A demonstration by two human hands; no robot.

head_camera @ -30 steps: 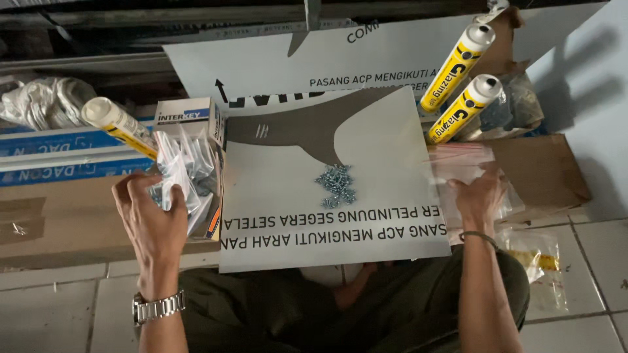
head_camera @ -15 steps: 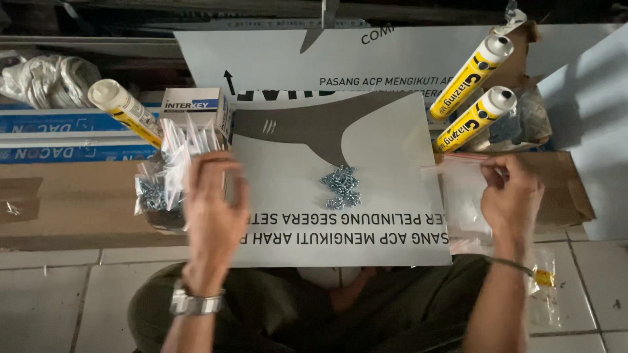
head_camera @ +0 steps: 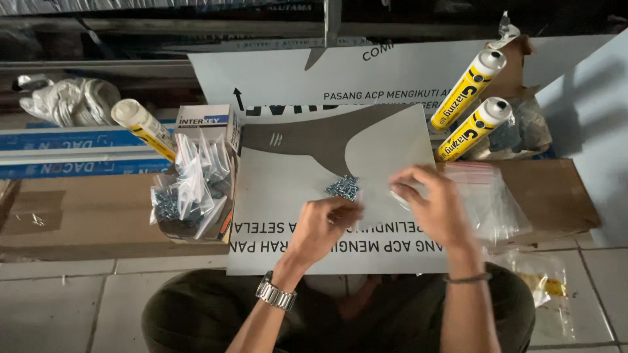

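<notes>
At the far left a yellow-and-white sealant tube (head_camera: pixel 145 127) leaned beside a small open cardboard box (head_camera: pixel 208 121) above a heap of small clear plastic bags of screws (head_camera: pixel 185 189). On the white printed panel sheet (head_camera: pixel 281 196) lying flat on the floor, the left hand (head_camera: pixel 325 225), fingers curled together, reached into the little pile of silvery screws (head_camera: pixel 344 187) at the sheet's middle. Just right of the pile the right hand (head_camera: pixel 435 206) pinched an empty clear plastic bag (head_camera: pixel 497 202), with two more yellow sealant tubes (head_camera: pixel 468 108) propped beyond it
</notes>
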